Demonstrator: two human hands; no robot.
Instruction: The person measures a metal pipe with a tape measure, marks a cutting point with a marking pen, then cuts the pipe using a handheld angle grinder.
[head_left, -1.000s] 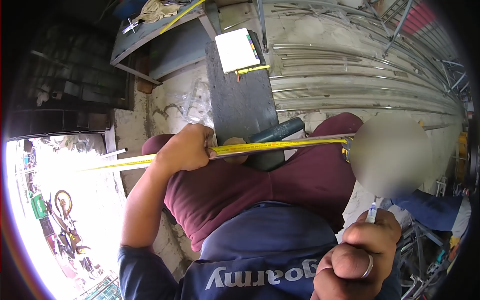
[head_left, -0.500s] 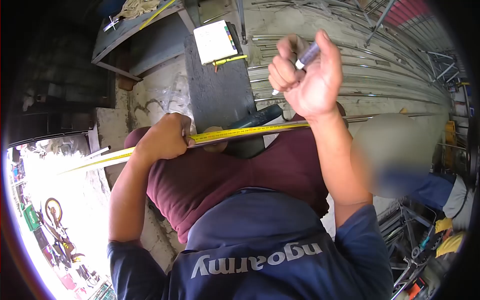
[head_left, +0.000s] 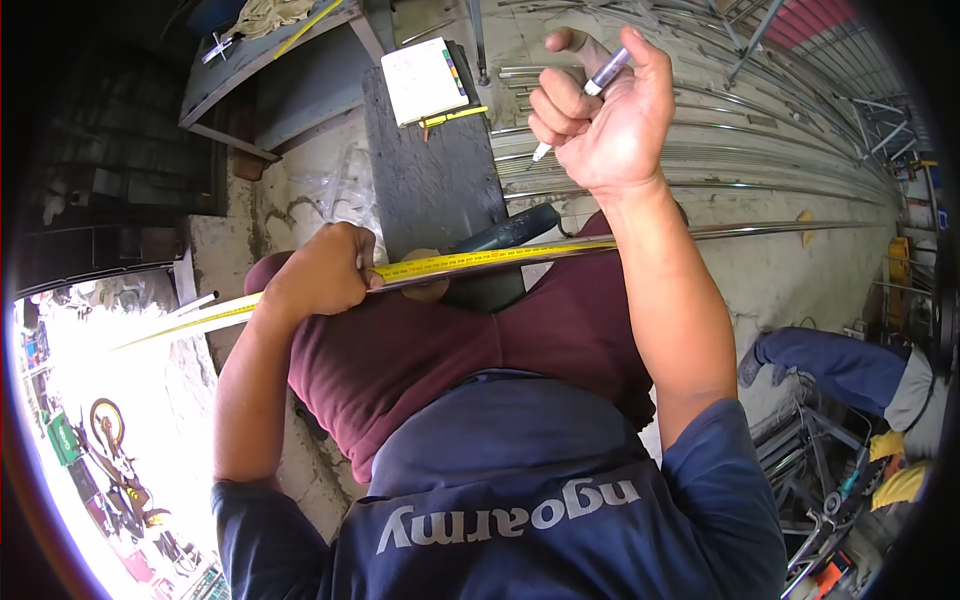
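Observation:
A yellow tape measure (head_left: pixel 470 261) is stretched along a long, shiny metal tube (head_left: pixel 770 229), both lying across my thighs. My left hand (head_left: pixel 325 268) is closed around the tape and the tube above my left thigh. Raised over the far side of the tube, my right hand (head_left: pixel 610 125) holds a marker pen (head_left: pixel 607 75) between thumb and fingers, palm turned up, with its white end pointing down and left. The marker is apart from the tube and the tape.
Ahead stands a dark bench (head_left: pixel 430 190) with an open notebook (head_left: pixel 422 82) and a yellow pen-like item (head_left: pixel 455 116). Several metal tubes (head_left: pixel 720 145) lie on the floor. A metal table (head_left: pixel 270 75) is at upper left. Another person (head_left: pixel 850 370) is at the right.
My right hand has risen slightly and turned a little, still holding the marker. My left hand keeps its hold. The other person's leg at the right is now clearly visible.

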